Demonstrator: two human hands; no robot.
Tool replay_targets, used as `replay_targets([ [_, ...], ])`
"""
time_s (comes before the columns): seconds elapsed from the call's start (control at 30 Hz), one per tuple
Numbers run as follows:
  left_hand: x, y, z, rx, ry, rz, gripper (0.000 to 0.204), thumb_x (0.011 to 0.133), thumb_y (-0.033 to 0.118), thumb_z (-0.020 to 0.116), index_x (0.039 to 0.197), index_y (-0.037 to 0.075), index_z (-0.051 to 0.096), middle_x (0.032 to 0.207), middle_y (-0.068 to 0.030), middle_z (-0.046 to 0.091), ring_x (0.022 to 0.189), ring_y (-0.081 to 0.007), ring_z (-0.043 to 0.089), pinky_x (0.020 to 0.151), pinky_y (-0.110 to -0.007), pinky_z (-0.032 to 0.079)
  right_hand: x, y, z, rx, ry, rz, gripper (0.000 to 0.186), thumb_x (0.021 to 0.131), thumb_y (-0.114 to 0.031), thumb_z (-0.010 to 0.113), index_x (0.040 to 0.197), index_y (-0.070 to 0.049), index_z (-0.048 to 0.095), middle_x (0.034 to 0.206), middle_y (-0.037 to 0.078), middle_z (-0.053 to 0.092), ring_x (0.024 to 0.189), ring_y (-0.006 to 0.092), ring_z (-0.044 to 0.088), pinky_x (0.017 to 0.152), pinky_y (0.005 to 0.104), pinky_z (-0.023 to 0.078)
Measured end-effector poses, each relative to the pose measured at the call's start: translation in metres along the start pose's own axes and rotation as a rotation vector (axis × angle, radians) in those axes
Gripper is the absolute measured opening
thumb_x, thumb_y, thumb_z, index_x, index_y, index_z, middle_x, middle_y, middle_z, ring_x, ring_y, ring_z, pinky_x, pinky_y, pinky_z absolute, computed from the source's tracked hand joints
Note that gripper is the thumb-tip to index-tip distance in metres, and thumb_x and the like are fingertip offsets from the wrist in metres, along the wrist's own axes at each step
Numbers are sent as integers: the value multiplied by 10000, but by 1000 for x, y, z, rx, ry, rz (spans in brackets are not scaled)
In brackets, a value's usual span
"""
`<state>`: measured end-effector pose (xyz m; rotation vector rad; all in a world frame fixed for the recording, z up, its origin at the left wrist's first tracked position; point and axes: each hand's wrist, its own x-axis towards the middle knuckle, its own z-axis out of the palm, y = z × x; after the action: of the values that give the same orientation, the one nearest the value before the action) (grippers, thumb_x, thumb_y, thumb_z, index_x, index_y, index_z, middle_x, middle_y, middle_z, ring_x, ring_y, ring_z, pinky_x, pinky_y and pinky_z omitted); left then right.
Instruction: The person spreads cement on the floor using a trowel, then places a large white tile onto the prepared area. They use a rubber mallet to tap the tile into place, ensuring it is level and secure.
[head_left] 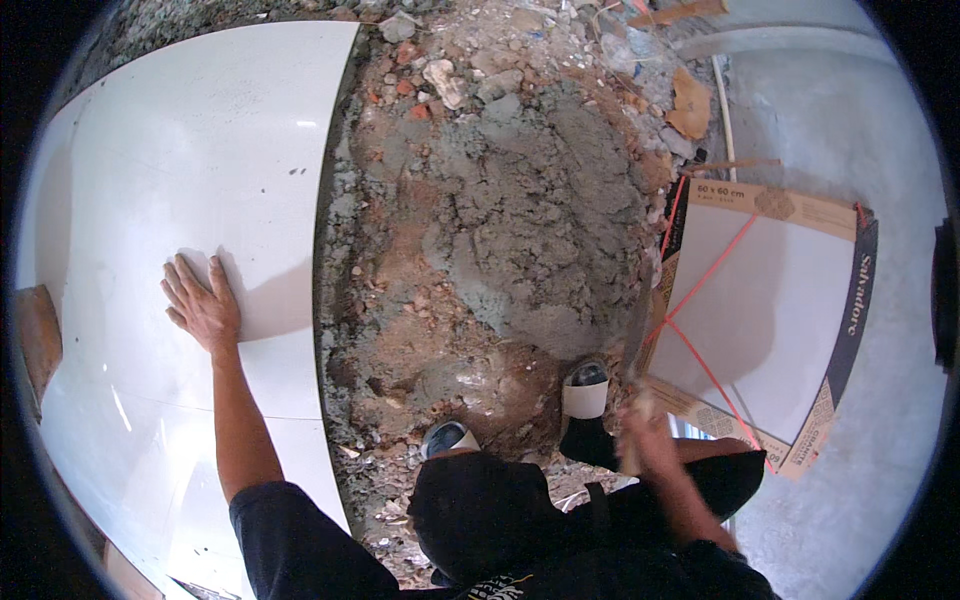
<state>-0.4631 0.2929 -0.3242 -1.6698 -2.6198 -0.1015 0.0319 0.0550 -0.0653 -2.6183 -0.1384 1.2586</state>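
Note:
My left hand (203, 303) lies flat on the large glossy white tiles (215, 130), fingers spread and holding nothing. Close to my right knee, my right hand (650, 435) is smeared by motion. Its fingers are closed round a tool with a pale handle (630, 458). A narrow grey streak rises from that hand beside the carton; the tool's kind is too blurred to tell. Between the tiles and the carton spreads a rough heap of damp grey mortar (540, 220). The tiles' right edge sits over a grey mortar bed (340, 230).
A strapped carton of pale square tiles (770, 290) stands at the right on a smooth grey floor (840, 110). Rubble (445, 85) and torn cardboard (688, 103) lie at the far side. My sandalled feet rest on broken soil (400, 345). A brown block (38, 340) sits at the left rim.

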Motion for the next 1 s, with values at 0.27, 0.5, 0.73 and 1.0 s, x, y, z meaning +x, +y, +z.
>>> replay_targets([
  [0.27, 0, 4, -5, 29, -62, -22, 730, 911, 619, 323, 1468, 155, 235, 1527, -95, 200, 1421, -288, 122, 1139, -523, 92, 15, -41, 158, 459, -206, 22, 145, 823, -146, 604, 879, -105, 477, 667, 32, 485, 499, 174, 511, 430, 330, 449],
  [0.5, 1, 5, -13, 15, -69, -37, 735, 906, 600, 364, 1468, 143, 234, 1530, -82, 202, 1425, -284, 114, 1134, -529, 89, 55, -149, 291, 359, -166, -315, 195, 808, -141, 595, 913, -7, 501, 630, 59, 506, 440, 188, 520, 390, 357, 448],
  [0.73, 3, 8, -18, 26, -101, -57, 729, 904, 605, 360, 1469, 162, 236, 1533, -62, 198, 1427, -268, 106, 1139, -514, 88, 55, -190, 227, 114, -301, -434, 357, 819, -205, 623, 1097, -12, 506, 682, 57, 526, 451, 189, 516, 412, 349, 458],
  [1.0, 2, 6, -13, 26, -93, -46, 729, 901, 612, 354, 1469, 171, 235, 1532, -59, 201, 1426, -269, 112, 1140, -513, 88, 41, -106, 195, 642, -7, 86, 215, 839, -205, 613, 972, -81, 499, 672, 47, 480, 486, 186, 510, 400, 341, 441],
])
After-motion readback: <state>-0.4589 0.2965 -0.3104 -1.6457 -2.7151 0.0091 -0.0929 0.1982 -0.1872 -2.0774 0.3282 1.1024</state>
